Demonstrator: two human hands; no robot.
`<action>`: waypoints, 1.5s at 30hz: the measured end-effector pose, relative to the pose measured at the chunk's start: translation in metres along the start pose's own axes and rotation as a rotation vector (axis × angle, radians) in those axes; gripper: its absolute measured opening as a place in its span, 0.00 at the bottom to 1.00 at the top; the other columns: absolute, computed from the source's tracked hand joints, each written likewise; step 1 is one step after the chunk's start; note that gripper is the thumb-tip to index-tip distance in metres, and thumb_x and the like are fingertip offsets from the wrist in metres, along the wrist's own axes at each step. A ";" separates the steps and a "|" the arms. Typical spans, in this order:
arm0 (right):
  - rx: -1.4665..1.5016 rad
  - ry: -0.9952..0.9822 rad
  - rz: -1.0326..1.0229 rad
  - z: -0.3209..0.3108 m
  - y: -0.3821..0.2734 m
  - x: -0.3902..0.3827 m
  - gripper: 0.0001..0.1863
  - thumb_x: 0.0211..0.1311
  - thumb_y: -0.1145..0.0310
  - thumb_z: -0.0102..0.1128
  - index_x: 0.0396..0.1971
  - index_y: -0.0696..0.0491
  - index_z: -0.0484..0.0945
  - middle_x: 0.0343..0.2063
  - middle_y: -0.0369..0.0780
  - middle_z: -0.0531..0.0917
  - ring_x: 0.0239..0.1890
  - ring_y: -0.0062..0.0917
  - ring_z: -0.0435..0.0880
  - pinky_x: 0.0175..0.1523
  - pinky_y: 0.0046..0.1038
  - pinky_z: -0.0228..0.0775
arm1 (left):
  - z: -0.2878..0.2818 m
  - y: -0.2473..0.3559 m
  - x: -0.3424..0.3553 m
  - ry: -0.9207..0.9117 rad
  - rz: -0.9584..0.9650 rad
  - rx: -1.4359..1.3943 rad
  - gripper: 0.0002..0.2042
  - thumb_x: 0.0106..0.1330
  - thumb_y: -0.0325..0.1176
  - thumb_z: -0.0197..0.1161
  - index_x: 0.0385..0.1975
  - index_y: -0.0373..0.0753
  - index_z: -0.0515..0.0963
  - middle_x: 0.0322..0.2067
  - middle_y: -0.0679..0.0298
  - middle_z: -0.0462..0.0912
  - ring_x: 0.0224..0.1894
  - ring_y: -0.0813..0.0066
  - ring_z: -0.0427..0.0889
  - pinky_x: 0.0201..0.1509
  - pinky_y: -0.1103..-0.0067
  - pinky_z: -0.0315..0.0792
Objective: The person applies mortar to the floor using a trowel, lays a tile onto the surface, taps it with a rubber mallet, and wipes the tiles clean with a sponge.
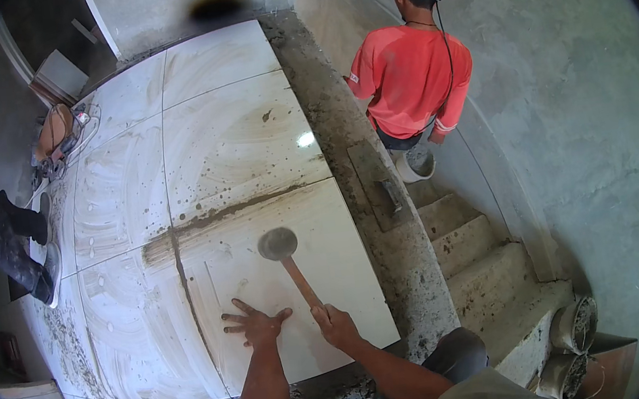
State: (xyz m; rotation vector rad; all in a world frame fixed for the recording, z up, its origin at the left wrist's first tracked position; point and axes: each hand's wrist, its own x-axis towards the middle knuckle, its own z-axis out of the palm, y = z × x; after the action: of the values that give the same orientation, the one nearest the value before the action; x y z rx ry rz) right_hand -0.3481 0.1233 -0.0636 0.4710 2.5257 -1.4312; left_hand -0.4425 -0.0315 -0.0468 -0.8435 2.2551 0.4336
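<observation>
My right hand [337, 326] is closed round the wooden handle of a mallet [303, 283]. The mallet's dark, rounded head [277, 244] is over the near white floor tile [332, 238]; whether it touches the surface I cannot tell. Just left of it, my left hand [257, 323] lies with fingers spread on the same tile, holding nothing. Brown, wet-looking smears follow the joints along this tile's far and left edges. On the rough cement strip to the right rests a flat metal trowel [379, 186] with its handle up.
A person in a red shirt [416, 76] stands in the stairwell by a white bucket [416, 164]. Concrete steps [487, 266] drop along the right side. Two more buckets [574, 325] stand lower right. Another person's legs [3, 222] are at left, near a cluttered pile [56, 136].
</observation>
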 end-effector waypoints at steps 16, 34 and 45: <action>0.490 -0.135 0.323 -0.011 -0.020 -0.003 0.28 0.70 0.42 0.43 0.24 0.53 0.68 0.12 0.33 0.68 0.09 0.19 0.67 0.12 0.25 0.59 | -0.003 -0.004 0.002 0.001 0.028 -0.045 0.73 0.34 0.56 0.82 0.72 0.45 0.28 0.69 0.38 0.20 0.70 0.27 0.26 0.58 0.38 0.62; 0.431 -0.117 -0.013 -0.025 -0.077 0.014 0.26 0.70 0.47 0.45 0.25 0.58 0.72 0.12 0.38 0.74 0.14 0.22 0.75 0.23 0.29 0.68 | -0.008 -0.007 0.004 0.001 0.055 -0.045 0.72 0.34 0.58 0.81 0.72 0.42 0.29 0.69 0.37 0.22 0.69 0.24 0.29 0.56 0.37 0.65; -0.127 -0.128 -0.258 0.037 -0.076 0.067 0.26 0.70 0.49 0.47 0.29 0.61 0.70 0.18 0.49 0.77 0.22 0.40 0.80 0.27 0.36 0.71 | -0.006 -0.006 0.017 0.036 0.012 -0.041 0.66 0.43 0.62 0.75 0.72 0.45 0.31 0.70 0.39 0.25 0.69 0.24 0.28 0.56 0.38 0.66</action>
State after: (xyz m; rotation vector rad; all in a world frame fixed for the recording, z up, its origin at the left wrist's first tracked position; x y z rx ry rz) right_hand -0.4383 0.0669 -0.0437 0.0304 2.6256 -1.3212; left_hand -0.4505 -0.0469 -0.0548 -0.8650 2.2922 0.4752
